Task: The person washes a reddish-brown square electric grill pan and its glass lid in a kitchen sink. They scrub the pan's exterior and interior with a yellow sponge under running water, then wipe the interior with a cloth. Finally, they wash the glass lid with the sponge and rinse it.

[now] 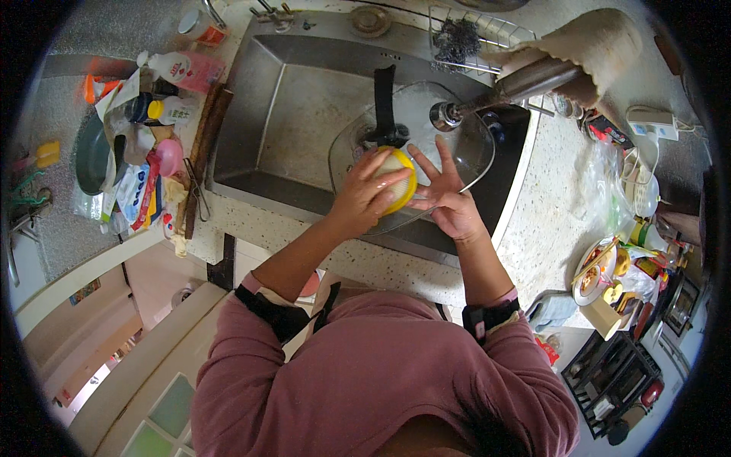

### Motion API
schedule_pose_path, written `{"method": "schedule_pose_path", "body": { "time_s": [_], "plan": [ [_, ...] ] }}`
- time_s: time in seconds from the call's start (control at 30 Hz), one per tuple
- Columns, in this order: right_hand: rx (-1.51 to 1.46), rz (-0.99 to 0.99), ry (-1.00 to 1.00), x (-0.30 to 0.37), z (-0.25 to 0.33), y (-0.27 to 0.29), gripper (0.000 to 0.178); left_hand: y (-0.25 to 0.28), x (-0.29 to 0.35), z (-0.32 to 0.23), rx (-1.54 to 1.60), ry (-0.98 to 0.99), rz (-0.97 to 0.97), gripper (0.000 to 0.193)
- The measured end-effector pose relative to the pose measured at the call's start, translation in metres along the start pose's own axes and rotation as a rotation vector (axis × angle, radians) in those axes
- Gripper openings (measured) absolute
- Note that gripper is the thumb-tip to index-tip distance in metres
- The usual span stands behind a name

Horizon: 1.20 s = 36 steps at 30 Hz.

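Note:
My left hand (366, 187) grips a round pad (399, 183) with a yellow rim and a pale ribbed face, which looks like a dish sponge. Close to its right, my right hand (451, 199) is open with the fingers spread. Both hands are over a clear, round glass lid (476, 152) in the right part of the sink (304, 114). A black upright handle (384, 99) rises from the lid. The faucet (446, 116) ends just above the lid, where a whitish patch of water or foam shows. The hands partly cover the lid.
A wire rack (487, 34) with a dark steel-wool scourer (455, 39) stands behind the sink. A beige cloth (601, 49) hangs over the faucet's arm. Bottles (183, 68) and packets crowd the left counter. A plate of food (594, 270) sits at the right.

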State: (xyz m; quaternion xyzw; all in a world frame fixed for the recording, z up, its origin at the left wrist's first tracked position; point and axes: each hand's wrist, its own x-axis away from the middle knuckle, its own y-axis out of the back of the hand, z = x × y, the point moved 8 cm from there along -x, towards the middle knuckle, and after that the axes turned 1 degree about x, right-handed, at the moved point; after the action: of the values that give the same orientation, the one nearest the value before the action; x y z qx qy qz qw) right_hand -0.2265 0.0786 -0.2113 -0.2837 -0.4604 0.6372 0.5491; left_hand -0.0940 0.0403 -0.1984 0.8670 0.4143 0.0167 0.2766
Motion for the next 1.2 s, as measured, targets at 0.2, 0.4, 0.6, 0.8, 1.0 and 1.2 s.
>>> {"method": "schedule_pose_path", "body": {
  "time_s": [0.2, 0.4, 0.6, 0.8, 1.0, 1.2],
  "plan": [
    [0.316, -0.092, -0.193, 0.006, -0.036, -0.003, 0.094, -0.019, -0.058, -0.016, -0.095, -0.006, -0.117, 0.034],
    [0.235, -0.025, -0.106, -0.003, -0.044, -0.017, 0.095, -0.014, -0.120, 0.030, -0.298, 0.270, -0.197, 0.036],
    [0.210, -0.296, -0.181, -0.008, -0.055, 0.041, 0.068, -0.036, -0.081, -0.022, -0.079, 0.013, 0.106, 0.036],
    [0.284, -0.140, -0.175, -0.010, -0.069, 0.030, 0.071, -0.048, -0.099, -0.003, -0.193, 0.078, 0.106, 0.038],
    [0.144, -0.002, -0.004, -0.008, -0.067, -0.006, 0.109, -0.060, -0.155, 0.098, -0.381, 0.414, 0.366, 0.042],
    [0.192, -0.030, 0.022, 0.002, -0.060, -0.008, 0.110, -0.048, -0.166, 0.116, -0.481, 0.606, 0.343, 0.041]
  ]
}}
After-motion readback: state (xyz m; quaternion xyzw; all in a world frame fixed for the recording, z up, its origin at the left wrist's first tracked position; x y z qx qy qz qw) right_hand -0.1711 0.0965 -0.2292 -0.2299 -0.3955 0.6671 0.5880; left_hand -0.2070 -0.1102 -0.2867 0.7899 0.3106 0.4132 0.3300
